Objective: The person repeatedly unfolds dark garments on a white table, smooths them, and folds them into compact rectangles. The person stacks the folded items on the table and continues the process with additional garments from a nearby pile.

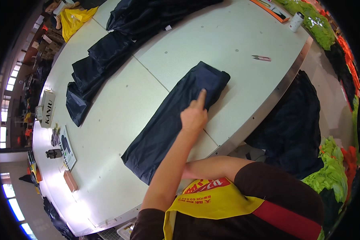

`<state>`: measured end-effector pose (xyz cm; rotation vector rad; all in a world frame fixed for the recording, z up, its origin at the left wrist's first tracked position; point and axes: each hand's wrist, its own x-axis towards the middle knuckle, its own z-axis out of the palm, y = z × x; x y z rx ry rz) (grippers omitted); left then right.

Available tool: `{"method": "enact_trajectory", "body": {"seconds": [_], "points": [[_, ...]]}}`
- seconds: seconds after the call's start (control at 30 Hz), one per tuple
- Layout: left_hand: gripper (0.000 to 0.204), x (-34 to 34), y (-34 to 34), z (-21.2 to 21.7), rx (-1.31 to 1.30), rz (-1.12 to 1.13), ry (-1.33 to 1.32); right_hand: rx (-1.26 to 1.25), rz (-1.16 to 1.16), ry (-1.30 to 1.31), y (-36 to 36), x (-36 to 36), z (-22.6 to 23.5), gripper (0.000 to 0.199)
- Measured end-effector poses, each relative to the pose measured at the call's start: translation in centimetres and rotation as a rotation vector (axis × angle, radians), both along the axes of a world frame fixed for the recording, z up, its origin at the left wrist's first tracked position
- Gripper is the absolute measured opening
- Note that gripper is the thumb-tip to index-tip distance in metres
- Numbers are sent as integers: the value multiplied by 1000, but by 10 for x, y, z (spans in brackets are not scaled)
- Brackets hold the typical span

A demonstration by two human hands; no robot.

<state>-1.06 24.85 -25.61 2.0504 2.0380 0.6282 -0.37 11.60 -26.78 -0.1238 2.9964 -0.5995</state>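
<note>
A dark navy garment (160, 124), folded into a long flat bundle, lies slantwise on the pale table. My left hand (194, 116) rests over its upper part, index finger stretched out onto the cloth and the other fingers bent; it holds nothing. My right forearm (220, 167) crosses beneath the left one, close to the bundle's near edge. The fingers of my right hand are hidden behind my left forearm.
More dark folded garments (104, 52) lie in an overlapping row at the far left. Small thread snips (261, 58) and a white bottle (296, 22) are at right. Dark cloth (294, 128) hangs beyond the table's metal edge (264, 106). A brown box (70, 181) sits left.
</note>
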Motion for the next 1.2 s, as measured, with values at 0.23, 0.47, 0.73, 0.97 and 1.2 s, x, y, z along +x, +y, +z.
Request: {"method": "enact_trajectory", "body": {"seconds": [0.23,0.47,0.73,0.97,1.2], "points": [[68,15,18,2,-88,-19,-78,-128,109,-42,22,25,-4,38],[40,-51,-48,54,147,-67,30,-446,217,-238,54,32,25,20],[55,-143,-138,-15,-250,421,260,474,-835,235,277,105,13,57],[62,-155,-151,-28,-71,508,54,415,-750,-98,305,71,-7,59],[55,-136,-234,0,-138,1327,-697,-409,-486,506,177,41,16,45]]}}
